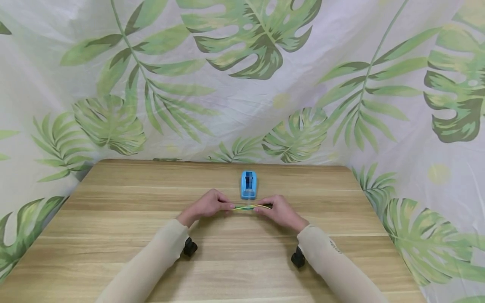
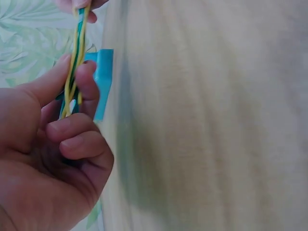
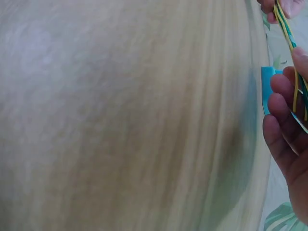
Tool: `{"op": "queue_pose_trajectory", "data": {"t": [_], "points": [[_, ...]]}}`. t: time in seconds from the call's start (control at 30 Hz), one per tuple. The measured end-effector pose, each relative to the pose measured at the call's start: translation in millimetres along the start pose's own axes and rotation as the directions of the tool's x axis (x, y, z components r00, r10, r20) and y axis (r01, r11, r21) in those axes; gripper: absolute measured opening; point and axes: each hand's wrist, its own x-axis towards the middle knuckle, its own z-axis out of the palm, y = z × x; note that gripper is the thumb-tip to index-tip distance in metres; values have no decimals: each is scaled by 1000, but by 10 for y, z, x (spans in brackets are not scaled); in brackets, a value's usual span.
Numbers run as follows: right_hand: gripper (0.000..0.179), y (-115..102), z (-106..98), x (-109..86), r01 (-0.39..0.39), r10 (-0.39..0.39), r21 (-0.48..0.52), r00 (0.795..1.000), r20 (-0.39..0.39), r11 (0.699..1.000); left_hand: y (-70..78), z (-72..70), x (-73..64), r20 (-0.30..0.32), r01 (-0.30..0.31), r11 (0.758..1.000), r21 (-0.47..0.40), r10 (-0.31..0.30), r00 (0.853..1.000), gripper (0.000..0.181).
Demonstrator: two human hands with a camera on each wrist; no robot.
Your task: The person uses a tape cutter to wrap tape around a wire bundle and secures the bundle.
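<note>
A thin bundle of yellow and green wires (image 1: 244, 207) stretches between the two hands, over the wooden table in front of a blue tape dispenser (image 1: 248, 196). My left hand (image 1: 208, 204) pinches one end of it between thumb and index finger. In the left wrist view, the bundle (image 2: 75, 62) runs up from that hand, whose other fingers curl in below. The other end is pinched by my right hand (image 1: 279, 209). The right wrist view shows the wires (image 3: 288, 31) passing under that thumb, with loose ends along the fingers.
The wooden table (image 1: 242, 261) reaches back to a leaf-patterned cloth (image 1: 235, 105) hanging behind and at both sides. The dispenser stands near the table's back edge, just beyond the hands. Black wrist cameras (image 1: 190, 247) hang beneath the beige sleeves (image 1: 151, 256).
</note>
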Motion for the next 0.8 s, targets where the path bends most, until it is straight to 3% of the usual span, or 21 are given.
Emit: {"op": "queue_pose_trajectory", "data": {"t": [0.13, 0.27, 0.33, 0.4, 0.5, 0.57, 0.63, 0.7, 0.8], "points": [[18, -9, -43, 31, -51, 50, 27, 998, 41, 998, -6, 34, -29, -49, -29, 1000, -5, 29, 998, 15], [28, -30, -104, 58, -163, 135, 205, 980, 143, 965, -20, 47, -59, -78, -53, 999, -5, 52, 996, 12], [36, -31, -127, 69, -267, 206, 331, 956, 208, 905, -25, 47, -73, -90, -62, 998, -6, 61, 994, 13], [46, -8, -138, 84, -370, 268, 435, 922, 278, 821, -24, 49, -82, -104, -56, 998, -12, 55, 993, 12], [65, 44, -133, 103, -500, 320, 522, 859, 399, 691, -8, 49, -91, -124, -55, 998, -21, 52, 991, 12], [70, 78, -123, 110, -552, 319, 555, 826, 464, 622, 0, 52, -90, -136, -58, 998, -23, 55, 989, 11], [70, 98, -113, 113, -586, 299, 580, 801, 518, 566, 6, 55, -85, -146, -69, 997, -24, 65, 987, 11], [64, 109, -106, 114, -600, 268, 605, 790, 552, 523, 8, 56, -78, -159, -79, 997, -20, 75, 984, 11], [52, 99, -102, 112, -603, 227, 629, 786, 576, 491, 10, 55, -71, -176, -83, 996, -21, 78, 981, 10]]}}
